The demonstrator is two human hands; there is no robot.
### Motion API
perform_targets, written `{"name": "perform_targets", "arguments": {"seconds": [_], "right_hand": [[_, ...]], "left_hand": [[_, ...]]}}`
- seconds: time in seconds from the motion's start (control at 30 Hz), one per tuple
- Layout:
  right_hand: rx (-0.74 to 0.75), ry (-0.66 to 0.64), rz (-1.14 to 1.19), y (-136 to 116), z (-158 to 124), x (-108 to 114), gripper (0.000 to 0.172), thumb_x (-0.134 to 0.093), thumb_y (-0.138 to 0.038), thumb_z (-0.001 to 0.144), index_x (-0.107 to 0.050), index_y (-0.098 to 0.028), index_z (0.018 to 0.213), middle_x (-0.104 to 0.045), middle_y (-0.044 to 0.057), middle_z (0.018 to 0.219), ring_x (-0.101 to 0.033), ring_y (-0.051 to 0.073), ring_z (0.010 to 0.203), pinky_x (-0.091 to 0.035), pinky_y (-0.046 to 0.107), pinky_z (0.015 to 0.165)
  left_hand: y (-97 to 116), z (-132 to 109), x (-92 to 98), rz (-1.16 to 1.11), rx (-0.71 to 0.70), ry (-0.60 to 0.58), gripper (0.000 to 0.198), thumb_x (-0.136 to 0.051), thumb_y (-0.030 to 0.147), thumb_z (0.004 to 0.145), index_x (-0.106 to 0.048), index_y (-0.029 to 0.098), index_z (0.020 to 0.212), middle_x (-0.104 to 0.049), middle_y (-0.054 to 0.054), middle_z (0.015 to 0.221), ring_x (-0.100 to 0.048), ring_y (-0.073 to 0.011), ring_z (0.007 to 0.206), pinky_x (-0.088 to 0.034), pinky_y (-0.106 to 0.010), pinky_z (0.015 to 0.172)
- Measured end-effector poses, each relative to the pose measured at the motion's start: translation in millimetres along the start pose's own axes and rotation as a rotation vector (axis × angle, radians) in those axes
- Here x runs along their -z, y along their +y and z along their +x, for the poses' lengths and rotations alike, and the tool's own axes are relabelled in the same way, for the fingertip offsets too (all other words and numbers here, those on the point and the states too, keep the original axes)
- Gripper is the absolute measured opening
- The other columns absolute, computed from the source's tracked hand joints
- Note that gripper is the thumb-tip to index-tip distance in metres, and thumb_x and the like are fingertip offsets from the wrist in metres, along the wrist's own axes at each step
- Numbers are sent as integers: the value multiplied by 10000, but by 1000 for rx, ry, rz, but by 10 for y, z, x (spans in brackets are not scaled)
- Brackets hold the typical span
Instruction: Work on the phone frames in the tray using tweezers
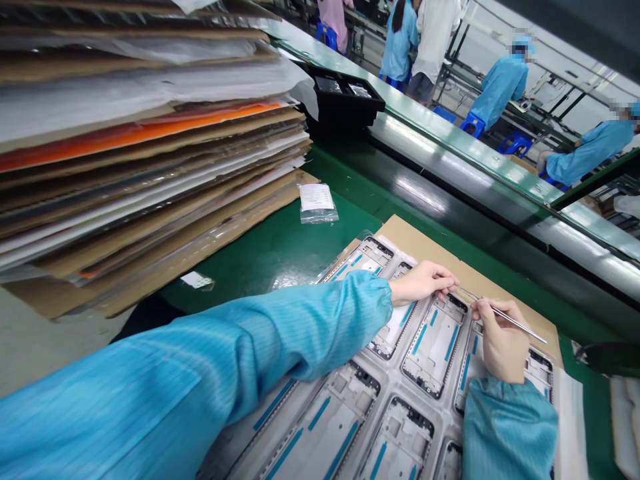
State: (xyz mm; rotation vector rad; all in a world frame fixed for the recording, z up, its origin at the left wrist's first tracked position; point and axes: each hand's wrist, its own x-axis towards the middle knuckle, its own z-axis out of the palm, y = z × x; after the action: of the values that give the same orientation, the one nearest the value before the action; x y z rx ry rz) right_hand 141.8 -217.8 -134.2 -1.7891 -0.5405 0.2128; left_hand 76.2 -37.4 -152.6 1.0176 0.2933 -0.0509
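Note:
My right hand [504, 340] is closed around slim metal tweezers [527, 328], held between thumb and fingers. Their thin tips point left towards my left hand [424, 280]. Its thumb and fingertips are pinched at those tips; whatever is between them is too small to make out. Both hands hover over the top end of a phone frame [433, 347] with blue strips on it. That frame lies in a moulded clear tray [393, 380] among several similar phone frames. My left sleeve hides part of the tray.
Brown cardboard [425, 241] lies under the tray on a green table [250, 263]. A tall stack of cardboard and plastic sheets [150, 167] stands left. Beyond are a small labelled bag [318, 202], a black bin [345, 100] and a conveyor [425, 187]. Several people sit or stand farther back.

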Motion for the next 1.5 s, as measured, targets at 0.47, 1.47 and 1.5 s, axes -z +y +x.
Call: {"name": "perform_targets", "arguments": {"seconds": [0.47,1.47,1.5], "right_hand": [[90,-21,-143,-7,16,23,188,-719,-286,766,-640,-122,811,-615,72,748,-629,189,838,-515,313,771],[-33,-23,-122,-2,-6,2,295,-700,-384,781,-612,-116,870,-662,97,807,-655,202,794,-506,400,854],[-49,-32,-107,-8,-13,-14,308,-688,-394,793,-611,-114,896,-666,105,832,-658,203,799,-506,412,867]], "left_hand": [[8,4,21,14,29,-27,214,-555,121,865,-619,-16,1016,-619,-73,819,-563,-48,614,-475,-189,632],[13,-1,47,66,-7,-65,246,-620,229,821,-643,-3,899,-618,-90,796,-555,-72,632,-465,-195,580],[22,2,48,56,-2,-68,239,-621,224,818,-640,-3,888,-615,-91,793,-550,-71,631,-463,-197,574]]}}
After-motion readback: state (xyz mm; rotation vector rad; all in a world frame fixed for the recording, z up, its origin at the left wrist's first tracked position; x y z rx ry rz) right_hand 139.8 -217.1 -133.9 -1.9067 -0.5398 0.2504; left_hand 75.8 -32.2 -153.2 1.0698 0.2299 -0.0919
